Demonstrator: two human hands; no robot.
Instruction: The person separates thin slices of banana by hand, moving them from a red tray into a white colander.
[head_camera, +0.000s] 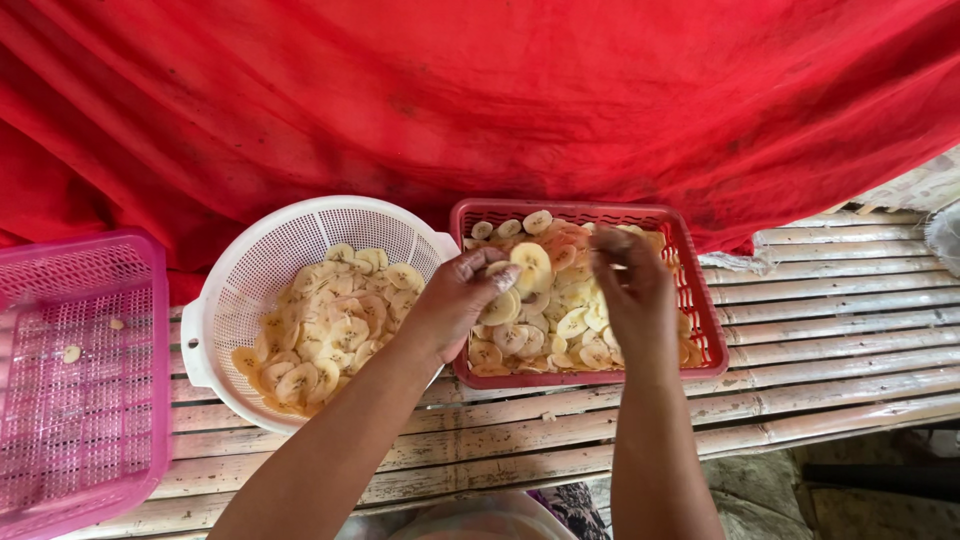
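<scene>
- Left hand (460, 300) — fingers pinching one banana slice (531, 257) over the red tray (706, 330).
- Right hand (632, 290) — fingertips bunched; contents cannot be told.
- Red tray: well covered with slices.
- White colander (250, 262): slices remain (roughly half full).
- Pink tray (150, 300): nearly bare.

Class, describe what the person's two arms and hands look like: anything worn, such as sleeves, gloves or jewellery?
Both forearms are bare with no sleeves in view. The left hand and right hand wear no gloves, and no rings, bracelets or watch can be seen.
</scene>
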